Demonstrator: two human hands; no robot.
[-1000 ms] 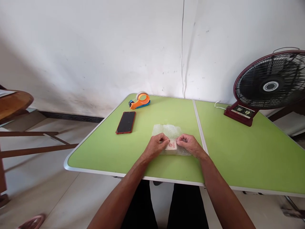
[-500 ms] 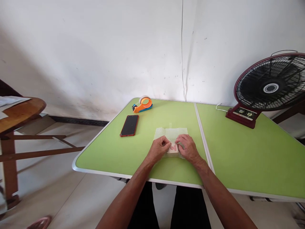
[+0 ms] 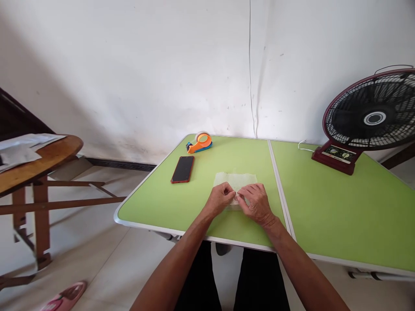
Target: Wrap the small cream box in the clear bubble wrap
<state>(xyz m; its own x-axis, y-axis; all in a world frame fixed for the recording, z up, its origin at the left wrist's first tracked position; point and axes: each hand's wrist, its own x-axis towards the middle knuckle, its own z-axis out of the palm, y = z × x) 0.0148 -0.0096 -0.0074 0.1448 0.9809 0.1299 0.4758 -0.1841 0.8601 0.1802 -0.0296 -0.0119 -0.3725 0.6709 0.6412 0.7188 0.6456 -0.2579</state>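
The left hand (image 3: 221, 199) and right hand (image 3: 256, 204) pinch bubble wrap (image 3: 234, 178) between thumbs and fingers, fingertips nearly meeting over a mostly hidden, pale small box (image 3: 234, 207). Wrap and box lie near the desk's (image 3: 343, 207) front edge, right of a red-edged smartphone (image 3: 182, 169).

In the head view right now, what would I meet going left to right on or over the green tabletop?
Phone, orange tape dispenser, left hand, right hand, white cord, fan. The translucent wrap overlaps both hands, so I left it out.
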